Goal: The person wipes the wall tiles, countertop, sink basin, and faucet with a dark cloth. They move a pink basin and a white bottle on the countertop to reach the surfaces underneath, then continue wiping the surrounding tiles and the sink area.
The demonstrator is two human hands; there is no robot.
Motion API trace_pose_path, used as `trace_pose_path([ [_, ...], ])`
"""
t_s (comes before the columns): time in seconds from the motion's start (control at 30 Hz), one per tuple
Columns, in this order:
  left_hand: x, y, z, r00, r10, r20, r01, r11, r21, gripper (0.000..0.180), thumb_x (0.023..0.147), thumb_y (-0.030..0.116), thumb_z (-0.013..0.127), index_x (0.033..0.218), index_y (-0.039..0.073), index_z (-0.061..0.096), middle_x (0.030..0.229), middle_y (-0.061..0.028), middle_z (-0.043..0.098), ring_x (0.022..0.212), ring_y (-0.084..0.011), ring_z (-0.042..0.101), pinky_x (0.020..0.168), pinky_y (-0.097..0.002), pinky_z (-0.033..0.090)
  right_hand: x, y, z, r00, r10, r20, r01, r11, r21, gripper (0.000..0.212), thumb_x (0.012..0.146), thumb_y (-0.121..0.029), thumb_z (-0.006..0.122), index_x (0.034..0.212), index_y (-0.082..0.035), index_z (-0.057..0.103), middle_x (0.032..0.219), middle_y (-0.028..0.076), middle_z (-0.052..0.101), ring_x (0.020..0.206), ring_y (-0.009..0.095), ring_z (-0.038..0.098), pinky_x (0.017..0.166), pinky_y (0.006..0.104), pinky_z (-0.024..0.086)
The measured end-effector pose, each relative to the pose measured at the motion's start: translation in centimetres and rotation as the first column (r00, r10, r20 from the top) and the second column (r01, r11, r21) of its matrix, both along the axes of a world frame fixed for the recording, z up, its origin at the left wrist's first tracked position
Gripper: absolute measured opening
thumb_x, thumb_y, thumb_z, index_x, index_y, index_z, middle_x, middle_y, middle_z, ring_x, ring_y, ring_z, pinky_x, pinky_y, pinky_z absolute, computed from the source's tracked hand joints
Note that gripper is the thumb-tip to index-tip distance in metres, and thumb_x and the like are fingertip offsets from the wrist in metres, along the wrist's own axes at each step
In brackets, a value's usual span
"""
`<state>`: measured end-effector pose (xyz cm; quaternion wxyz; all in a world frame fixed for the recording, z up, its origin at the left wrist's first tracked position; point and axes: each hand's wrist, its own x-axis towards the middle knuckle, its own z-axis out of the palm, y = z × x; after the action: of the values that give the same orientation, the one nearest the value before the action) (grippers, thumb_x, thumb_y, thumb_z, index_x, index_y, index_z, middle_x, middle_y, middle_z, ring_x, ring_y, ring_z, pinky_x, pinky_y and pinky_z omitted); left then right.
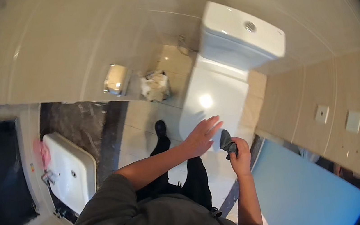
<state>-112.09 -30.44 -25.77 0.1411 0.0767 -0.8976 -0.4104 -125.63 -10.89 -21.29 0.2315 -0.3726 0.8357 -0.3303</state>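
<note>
My left hand [201,138] is stretched out over the front of the white toilet lid [213,90], its fingers apart and nothing in it. Whether it touches the lid I cannot tell. Just to its right, my right hand [240,157] grips a crumpled dark grey cloth [227,144] that sticks up past the fingers. The toilet lid is down, and behind it stands the cistern [242,29] with a round flush button [249,26] on top.
A bin with a whitish bag [155,87] stands left of the toilet, near a shiny wall-mounted paper holder [115,80]. At left is a white washbasin [71,170] with a tap [48,177] and a pink cloth [42,154]. A pale blue door [303,187] fills the lower right.
</note>
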Motion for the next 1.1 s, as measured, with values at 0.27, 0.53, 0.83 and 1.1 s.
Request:
trace_pose_path([
  [0.27, 9.3, -15.8, 13.6, 0.897, 0.393, -0.201, -0.436, 0.862, -0.258, 0.055, 0.076, 0.005, 0.073, 0.129, -0.007, 0.062, 0.132, -0.0229, 0.064, 0.123, -0.0431, 0.061, 0.107, -0.0520, 0.048, 6.6, -26.1, 7.4, 0.917, 0.307, -0.253, -0.395, 0.778, -0.488, 0.044, 0.073, 0.011, 0.066, 0.115, -0.001, 0.067, 0.119, 0.018, 0.070, 0.109, 0.039, 0.065, 0.097, 0.0446, 0.052],
  [0.53, 22.0, -23.3, 25.8, 0.755, 0.481, -0.446, -0.650, 0.452, -0.611, 0.049, 0.070, 0.008, 0.078, 0.118, -0.001, 0.071, 0.122, -0.0144, 0.069, 0.110, -0.0365, 0.064, 0.096, -0.0496, 0.052, 16.6, -43.5, 15.9, 0.760, 0.477, -0.442, -0.596, 0.241, -0.766, 0.043, 0.070, 0.000, 0.070, 0.112, -0.006, 0.068, 0.124, 0.013, 0.069, 0.108, 0.036, 0.067, 0.092, 0.0463, 0.054],
  [0.83, 26.6, -24.5, 26.5, 0.628, 0.620, -0.470, -0.649, 0.085, -0.756, 0.031, 0.076, 0.009, 0.072, 0.106, 0.001, 0.075, 0.115, -0.0123, 0.071, 0.094, -0.0265, 0.067, 0.078, -0.0409, 0.050, 23.1, -51.6, 15.4, 0.638, 0.566, -0.522, -0.576, -0.099, -0.811, 0.041, 0.070, -0.002, 0.075, 0.109, -0.017, 0.071, 0.118, 0.007, 0.063, 0.105, 0.032, 0.062, 0.087, 0.0435, 0.052],
  [1.1, 23.2, -24.4, 16.9, 0.583, 0.788, -0.199, -0.536, 0.188, -0.823, 0.029, 0.083, 0.013, 0.064, 0.109, 0.005, 0.075, 0.115, -0.0060, 0.071, 0.100, -0.0222, 0.068, 0.091, -0.0400, 0.046, 21.3, -50.3, 4.0, 0.689, 0.575, -0.442, -0.624, 0.160, -0.765, 0.046, 0.064, 0.007, 0.072, 0.107, -0.007, 0.064, 0.116, 0.016, 0.061, 0.105, 0.037, 0.062, 0.089, 0.0420, 0.054],
])
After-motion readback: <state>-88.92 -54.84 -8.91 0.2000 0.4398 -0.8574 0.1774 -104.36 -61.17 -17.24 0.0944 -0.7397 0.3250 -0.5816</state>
